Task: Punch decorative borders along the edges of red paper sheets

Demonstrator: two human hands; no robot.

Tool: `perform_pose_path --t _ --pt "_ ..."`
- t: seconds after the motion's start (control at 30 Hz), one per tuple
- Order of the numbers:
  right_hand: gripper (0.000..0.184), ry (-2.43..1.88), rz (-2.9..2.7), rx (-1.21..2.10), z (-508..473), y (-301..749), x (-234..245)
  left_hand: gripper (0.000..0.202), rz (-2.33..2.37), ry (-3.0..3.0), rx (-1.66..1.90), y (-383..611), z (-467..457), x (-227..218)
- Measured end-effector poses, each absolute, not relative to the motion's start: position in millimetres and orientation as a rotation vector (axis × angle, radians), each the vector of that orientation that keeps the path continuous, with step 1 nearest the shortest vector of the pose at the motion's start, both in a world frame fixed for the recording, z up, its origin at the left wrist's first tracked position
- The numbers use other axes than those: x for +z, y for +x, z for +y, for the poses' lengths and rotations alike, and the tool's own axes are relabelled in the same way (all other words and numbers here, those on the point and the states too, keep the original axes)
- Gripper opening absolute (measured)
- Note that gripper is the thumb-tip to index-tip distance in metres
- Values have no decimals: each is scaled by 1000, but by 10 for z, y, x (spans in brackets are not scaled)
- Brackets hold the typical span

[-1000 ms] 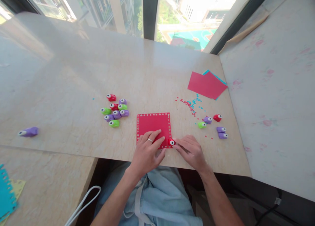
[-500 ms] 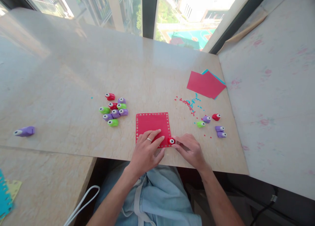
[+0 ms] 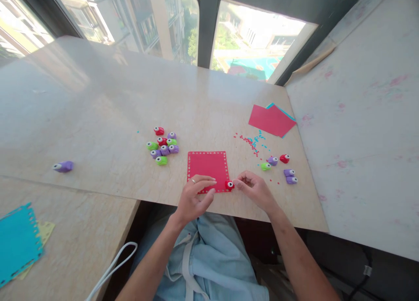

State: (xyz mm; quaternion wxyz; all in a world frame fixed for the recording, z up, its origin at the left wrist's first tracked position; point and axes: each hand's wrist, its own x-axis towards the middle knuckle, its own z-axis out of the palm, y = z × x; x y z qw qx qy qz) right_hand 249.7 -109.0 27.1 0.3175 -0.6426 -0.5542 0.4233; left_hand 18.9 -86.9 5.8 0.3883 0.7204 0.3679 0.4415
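A red paper square [image 3: 208,164] with punched holes along its edges lies near the front edge of the beige table [image 3: 131,104]. My left hand [image 3: 194,199] rests on its near edge, fingers stretched out flat on the paper. A small red punch [image 3: 229,185] sits at the paper's near right corner. My right hand [image 3: 253,188] pinches that punch with its fingertips.
A cluster of several red, green and purple punches [image 3: 163,145] lies left of the paper. More punches [image 3: 278,165] and confetti bits [image 3: 252,140] lie to the right. Red and teal sheets [image 3: 271,119] sit at the far right. One purple punch [image 3: 63,166] lies far left, and a teal punched sheet [image 3: 18,242] sits on the lower table.
The view has tilted up and shifted. My left fingers have drawn back toward the paper's near edge. My right hand stays on the red punch at the corner.
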Motion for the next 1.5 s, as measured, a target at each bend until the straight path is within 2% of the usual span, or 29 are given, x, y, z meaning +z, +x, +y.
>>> perform_pose_path --t 0.13,0.33,1.07,1.5 --pt "36 -1722 -1554 1249 -954 2535 318 14 936 1608 1147 131 -841 26" --pt "40 -1777 -1589 1235 -884 2550 282 14 930 1439 1199 106 -826 -39" --pt "38 -1875 -1838 1132 -799 2516 381 15 959 1534 1166 108 -828 -10" --pt "29 -1932 -1956 1021 -783 2461 469 17 985 1553 1158 117 -818 8"
